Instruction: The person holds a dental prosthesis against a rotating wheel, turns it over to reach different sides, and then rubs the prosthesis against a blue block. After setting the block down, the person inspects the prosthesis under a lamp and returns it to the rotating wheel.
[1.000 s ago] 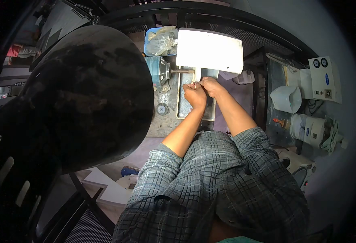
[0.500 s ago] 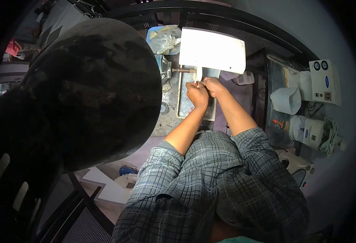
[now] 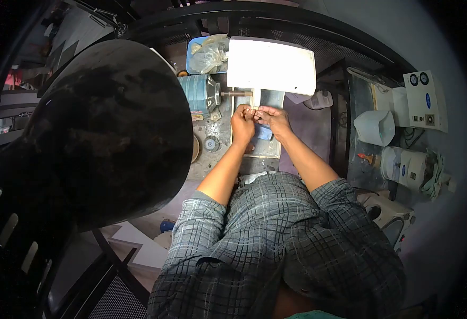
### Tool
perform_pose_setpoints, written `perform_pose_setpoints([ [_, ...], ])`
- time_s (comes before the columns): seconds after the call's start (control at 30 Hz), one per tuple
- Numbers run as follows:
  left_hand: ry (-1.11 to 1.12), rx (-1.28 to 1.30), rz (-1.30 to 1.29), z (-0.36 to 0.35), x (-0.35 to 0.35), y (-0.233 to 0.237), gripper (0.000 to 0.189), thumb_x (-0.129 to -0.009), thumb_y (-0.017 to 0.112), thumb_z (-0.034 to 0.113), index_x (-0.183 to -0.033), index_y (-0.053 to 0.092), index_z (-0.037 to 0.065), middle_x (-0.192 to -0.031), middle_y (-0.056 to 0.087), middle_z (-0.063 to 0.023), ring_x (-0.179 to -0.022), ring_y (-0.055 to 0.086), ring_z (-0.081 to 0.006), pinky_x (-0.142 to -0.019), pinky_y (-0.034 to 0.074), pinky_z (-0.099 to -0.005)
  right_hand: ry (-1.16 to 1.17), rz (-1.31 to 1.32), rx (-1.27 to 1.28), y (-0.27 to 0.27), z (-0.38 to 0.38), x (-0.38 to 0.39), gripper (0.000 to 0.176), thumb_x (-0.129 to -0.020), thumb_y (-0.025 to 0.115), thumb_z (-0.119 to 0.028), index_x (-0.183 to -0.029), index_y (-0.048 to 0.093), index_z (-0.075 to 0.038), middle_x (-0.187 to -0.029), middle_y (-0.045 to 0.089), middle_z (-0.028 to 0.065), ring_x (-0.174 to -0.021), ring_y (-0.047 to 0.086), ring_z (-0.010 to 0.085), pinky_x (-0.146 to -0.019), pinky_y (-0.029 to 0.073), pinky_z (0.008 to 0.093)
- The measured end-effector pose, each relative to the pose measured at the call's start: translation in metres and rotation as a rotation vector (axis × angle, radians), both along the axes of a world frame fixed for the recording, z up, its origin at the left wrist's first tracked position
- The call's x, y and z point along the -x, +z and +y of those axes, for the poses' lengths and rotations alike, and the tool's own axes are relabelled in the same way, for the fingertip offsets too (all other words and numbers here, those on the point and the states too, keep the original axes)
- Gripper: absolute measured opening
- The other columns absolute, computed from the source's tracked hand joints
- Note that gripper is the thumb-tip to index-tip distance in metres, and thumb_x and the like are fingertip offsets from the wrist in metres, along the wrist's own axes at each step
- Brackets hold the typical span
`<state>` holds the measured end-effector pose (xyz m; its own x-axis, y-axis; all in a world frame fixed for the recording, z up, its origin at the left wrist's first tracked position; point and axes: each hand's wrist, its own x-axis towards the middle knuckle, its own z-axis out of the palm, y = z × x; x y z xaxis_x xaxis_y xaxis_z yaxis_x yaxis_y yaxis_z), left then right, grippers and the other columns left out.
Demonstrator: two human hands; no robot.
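Note:
A white buffing wheel (image 3: 256, 99) sits at the end of a thin shaft (image 3: 237, 94) that runs out of a blue motor (image 3: 195, 91). My left hand (image 3: 243, 124) is just below the wheel, its fingers closed in a pinch. From the right, my right hand (image 3: 275, 121) meets it, fingers bent and pinching too. Between the fingertips is a small object, too tiny to make out, close against the lower edge of the wheel. Under my hands is a shallow tray (image 3: 262, 156) with a blue piece (image 3: 264, 132) in it.
A white hood (image 3: 272, 65) overhangs the wheel. Behind the motor, a blue basin (image 3: 192, 61) holds plastic bags (image 3: 211, 56). A large black lamp-like shade (image 3: 116, 138) blocks the left. White machines (image 3: 426, 101) and a white container (image 3: 374, 128) stand right.
My hands have spread slightly apart at the wrists, the left one shifting left, with fingertips still together. The view has shifted, so more of the motor and the tray shows.

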<state>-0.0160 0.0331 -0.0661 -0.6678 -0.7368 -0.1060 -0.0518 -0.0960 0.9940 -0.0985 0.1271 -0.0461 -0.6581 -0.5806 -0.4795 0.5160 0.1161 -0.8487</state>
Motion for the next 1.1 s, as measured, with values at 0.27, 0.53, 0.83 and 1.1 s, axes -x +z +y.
perform_pose_setpoints([
  [0.27,-0.163,-0.317,-0.091,-0.022,0.006,0.01,0.004,-0.089,0.053,0.0,-0.086,0.055,-0.002,-0.069,0.062,-0.008,-0.053,0.056,-0.0113,-0.045,0.045,-0.0239,-0.002,0.024,-0.101,0.005,-0.006,-0.002,0.019,-0.085,0.063,-0.008,-0.102,0.064,0.002,-0.092,0.068,0.0064,-0.077,0.063,0.0114,-0.065,0.05,0.0231],
  [0.53,-0.166,-0.292,0.036,-0.021,0.0,0.008,0.002,-0.09,0.053,0.001,-0.091,0.053,0.0,-0.073,0.063,-0.0087,-0.059,0.059,-0.0134,-0.051,0.049,-0.0252,0.006,0.073,-0.107,0.011,-0.007,-0.006,0.017,-0.085,0.064,-0.01,-0.1,0.066,-0.001,-0.089,0.068,0.004,-0.074,0.061,0.0092,-0.063,0.048,0.0222],
  [0.83,-0.021,-0.406,0.147,-0.006,-0.005,0.009,0.008,-0.091,0.053,0.005,-0.091,0.053,-0.003,-0.073,0.064,-0.0106,-0.057,0.059,-0.014,-0.052,0.049,-0.0249,0.004,0.054,-0.115,0.018,-0.006,-0.009,0.019,-0.086,0.063,-0.009,-0.1,0.064,0.003,-0.087,0.067,0.0061,-0.073,0.061,0.0091,-0.063,0.048,0.0211],
  [1.1,0.075,-0.612,0.149,0.002,-0.005,0.016,0.01,-0.091,0.053,0.006,-0.092,0.053,-0.004,-0.073,0.063,-0.0114,-0.055,0.059,-0.0156,-0.052,0.05,-0.0261,0.046,0.261,0.003,0.018,-0.006,-0.008,0.018,-0.087,0.058,-0.003,-0.098,0.063,0.01,-0.077,0.064,0.0063,-0.062,0.055,0.0101,-0.056,0.045,0.0228],
])
